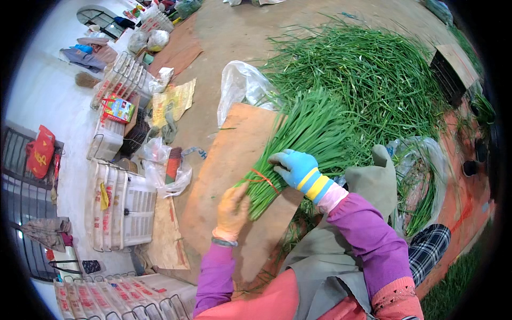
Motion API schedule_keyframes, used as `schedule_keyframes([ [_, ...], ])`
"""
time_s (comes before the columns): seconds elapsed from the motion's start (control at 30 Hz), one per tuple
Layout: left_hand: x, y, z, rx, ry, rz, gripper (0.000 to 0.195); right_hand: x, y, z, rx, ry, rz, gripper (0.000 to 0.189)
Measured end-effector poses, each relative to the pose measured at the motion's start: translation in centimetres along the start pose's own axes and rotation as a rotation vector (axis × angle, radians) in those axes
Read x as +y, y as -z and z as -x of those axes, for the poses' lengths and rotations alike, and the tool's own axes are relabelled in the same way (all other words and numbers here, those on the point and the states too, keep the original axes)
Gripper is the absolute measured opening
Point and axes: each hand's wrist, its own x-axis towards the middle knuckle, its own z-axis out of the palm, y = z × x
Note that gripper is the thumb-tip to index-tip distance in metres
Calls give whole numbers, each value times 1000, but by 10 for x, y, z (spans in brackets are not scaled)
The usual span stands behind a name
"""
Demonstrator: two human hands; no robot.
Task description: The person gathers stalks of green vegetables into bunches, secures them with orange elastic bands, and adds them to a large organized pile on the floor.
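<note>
A bundle of long green leaves, apparently garlic chives (308,128), lies slanting across a wooden board (224,160). An orange band (262,180) circles it near the cut stem ends. My left hand (232,210), in an orange glove, holds the side of the stem ends below the band; part of its fingers is hidden. My right hand (296,166), in a blue glove with yellow stripes, rests over the stems just above the band, its fingers bent against them. The leafy tips fan out towards a big loose heap of the same greens (360,76).
A clear plastic bag (244,82) lies beyond the board. Another open bag (438,168) with greens sits at the right. White plastic crates (140,208) stand along the left wall, near a plastic bag (156,168). A dark crate (448,80) stands beyond the heap's right edge.
</note>
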Motion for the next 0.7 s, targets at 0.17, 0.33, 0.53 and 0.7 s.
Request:
schedule_keyframes([
  [0.17,-26,19,3,318,152,100,20,-33,-23,-20,-205,-29,-13,35],
  [0.33,-47,26,5,247,154,-17,22,-34,-44,-26,-267,30,80,27],
  [0.53,-75,15,-3,15,451,163,22,-10,-30,-9,-263,-628,-1085,21],
  [0.7,-86,13,-5,-286,744,253,27,-2,-24,1,-294,-674,-1031,15],
])
